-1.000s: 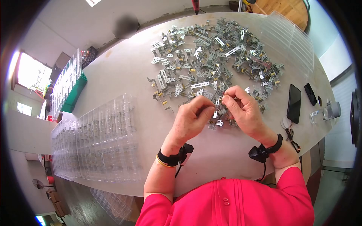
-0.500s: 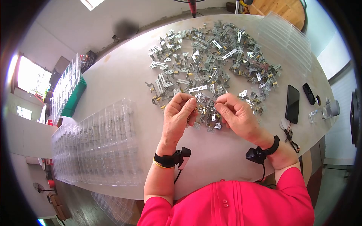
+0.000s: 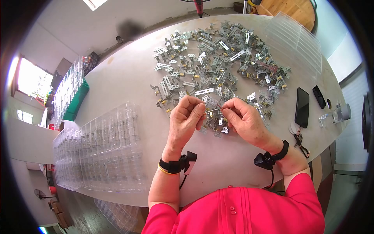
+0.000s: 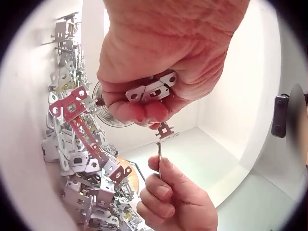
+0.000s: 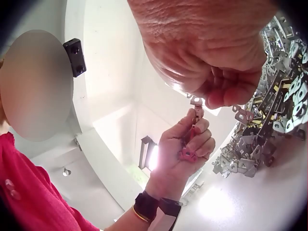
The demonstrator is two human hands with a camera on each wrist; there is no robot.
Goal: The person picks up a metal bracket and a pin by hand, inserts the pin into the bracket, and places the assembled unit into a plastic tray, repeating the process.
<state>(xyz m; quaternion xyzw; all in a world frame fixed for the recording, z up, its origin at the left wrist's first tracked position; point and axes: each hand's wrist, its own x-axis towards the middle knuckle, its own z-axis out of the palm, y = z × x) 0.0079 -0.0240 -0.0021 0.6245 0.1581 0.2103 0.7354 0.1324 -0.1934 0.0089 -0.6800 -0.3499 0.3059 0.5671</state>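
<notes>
In the head view my left hand (image 3: pixel 183 119) and right hand (image 3: pixel 247 121) face each other over the near side of a pile of small metal brackets (image 3: pixel 218 66). The left hand grips one metal bracket (image 4: pixel 153 90), its flat holed plate showing against the palm. The bracket's narrow end (image 4: pixel 164 130) sticks out past the fingertips. Between thumb and forefinger, the right hand pinches a thin metal rod (image 4: pixel 160 156), its tip close to that end. The right hand's own palm hides most of its grip in the right wrist view.
Clear plastic compartment trays (image 3: pixel 97 152) lie on the left of the table, holding rows of parts. A green bin (image 3: pixel 76 99) stands beyond them. Another clear tray (image 3: pixel 298 43) lies at the back right. A phone (image 3: pixel 302 107) and a clear bottle (image 3: pixel 335 115) are at the right.
From nearly meeting over the pile, the hands have drawn apart, the left shifting left and turning its thumb side up. Over the last half second they are almost still.
</notes>
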